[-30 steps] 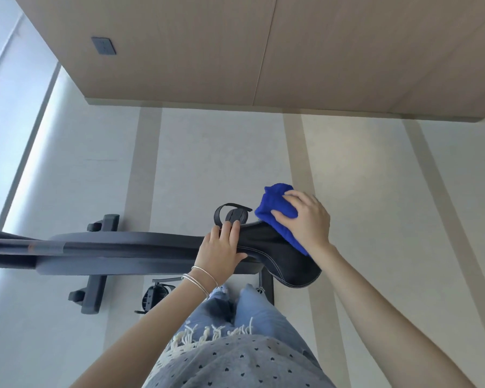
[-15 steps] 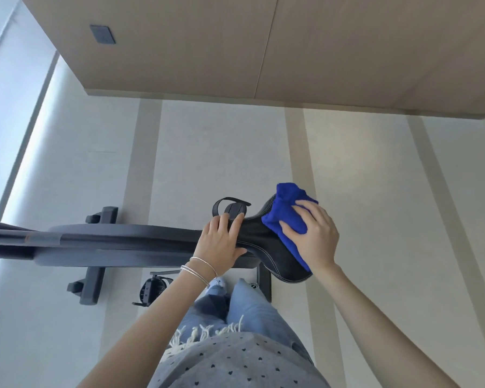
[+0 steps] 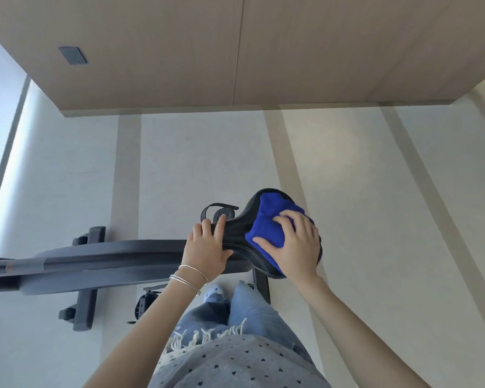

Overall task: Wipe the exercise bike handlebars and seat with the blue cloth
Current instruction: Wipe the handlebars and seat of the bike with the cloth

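The black bike seat with white stitching lies in the middle of the view, its narrow nose pointing left. My left hand grips the nose of the seat, fingers curled over its far edge. The blue cloth is spread over the wide rear part of the seat. My right hand presses flat on the cloth and holds it against the seat. The handlebars are out of view; only the dark grey bike frame runs off to the left.
Below the seat are the bike's pedal with strap, a second pedal and the front floor stabiliser. My legs in blue jeans stand close to the seat. A wood-panelled wall rises behind the pale floor.
My right hand has slid the blue cloth from the far edge of the seat toward me, over its wide rear part. The left hand keeps its grip on the nose.
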### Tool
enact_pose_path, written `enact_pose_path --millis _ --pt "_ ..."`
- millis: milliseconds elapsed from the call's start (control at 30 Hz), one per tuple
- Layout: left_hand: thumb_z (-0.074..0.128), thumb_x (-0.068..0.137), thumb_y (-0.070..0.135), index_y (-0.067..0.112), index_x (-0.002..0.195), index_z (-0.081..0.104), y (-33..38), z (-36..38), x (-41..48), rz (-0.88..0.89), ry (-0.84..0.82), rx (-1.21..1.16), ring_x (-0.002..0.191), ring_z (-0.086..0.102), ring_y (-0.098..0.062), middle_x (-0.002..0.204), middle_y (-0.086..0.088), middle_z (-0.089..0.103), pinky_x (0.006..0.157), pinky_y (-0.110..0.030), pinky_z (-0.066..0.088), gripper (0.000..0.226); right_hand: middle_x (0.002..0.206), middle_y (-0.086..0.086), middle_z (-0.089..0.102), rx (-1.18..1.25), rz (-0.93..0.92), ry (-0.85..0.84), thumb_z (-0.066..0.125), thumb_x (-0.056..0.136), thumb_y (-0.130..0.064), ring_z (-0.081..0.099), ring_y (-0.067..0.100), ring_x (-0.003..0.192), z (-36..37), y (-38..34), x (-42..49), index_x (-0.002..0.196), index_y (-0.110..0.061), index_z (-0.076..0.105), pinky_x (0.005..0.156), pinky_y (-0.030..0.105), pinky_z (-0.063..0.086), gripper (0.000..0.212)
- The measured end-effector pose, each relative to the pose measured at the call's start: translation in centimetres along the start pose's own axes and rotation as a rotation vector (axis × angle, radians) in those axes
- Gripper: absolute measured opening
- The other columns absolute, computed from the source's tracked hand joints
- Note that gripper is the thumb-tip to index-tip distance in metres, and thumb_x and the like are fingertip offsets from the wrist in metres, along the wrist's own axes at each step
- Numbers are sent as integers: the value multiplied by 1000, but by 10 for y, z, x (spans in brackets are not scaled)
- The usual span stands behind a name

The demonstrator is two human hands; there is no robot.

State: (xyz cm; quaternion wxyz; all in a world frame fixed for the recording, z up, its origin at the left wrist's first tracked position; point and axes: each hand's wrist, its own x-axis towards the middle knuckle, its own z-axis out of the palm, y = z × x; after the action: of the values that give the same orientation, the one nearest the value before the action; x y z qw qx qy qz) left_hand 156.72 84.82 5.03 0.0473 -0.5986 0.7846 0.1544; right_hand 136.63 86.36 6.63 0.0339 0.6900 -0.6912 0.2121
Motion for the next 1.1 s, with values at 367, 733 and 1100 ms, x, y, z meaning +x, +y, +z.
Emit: enact_pose_path --millis 367,733,1100 --pt "54 85 49 17 145 18 -11 1 -1 71 46 -129 111 45 -31 129 -13 43 94 -39 47 76 107 -2 63 35 82 -124 65 76 -55 56 25 96 10 12 65 103 -18 64 76 39 44 45" --pt "67 78 38 14 147 -6 -25 -2 0 141 -24 -282 118 41 -31 139 -9 37 101 -40 42 103 93 -4 69 -45 -244 108 69 74 -51 58 21 87 0 -10 -27 86 -22 66 70 37 40 32" --pt "66 81 40 14 142 27 -46 -11 -12 75 -1 -418 126 44 -23 143 -3 40 94 -40 48 77 104 -2 65 -151 -514 -51 78 63 -36 54 21 97 10 -31 -23 98 -25 60 76 37 43 41"
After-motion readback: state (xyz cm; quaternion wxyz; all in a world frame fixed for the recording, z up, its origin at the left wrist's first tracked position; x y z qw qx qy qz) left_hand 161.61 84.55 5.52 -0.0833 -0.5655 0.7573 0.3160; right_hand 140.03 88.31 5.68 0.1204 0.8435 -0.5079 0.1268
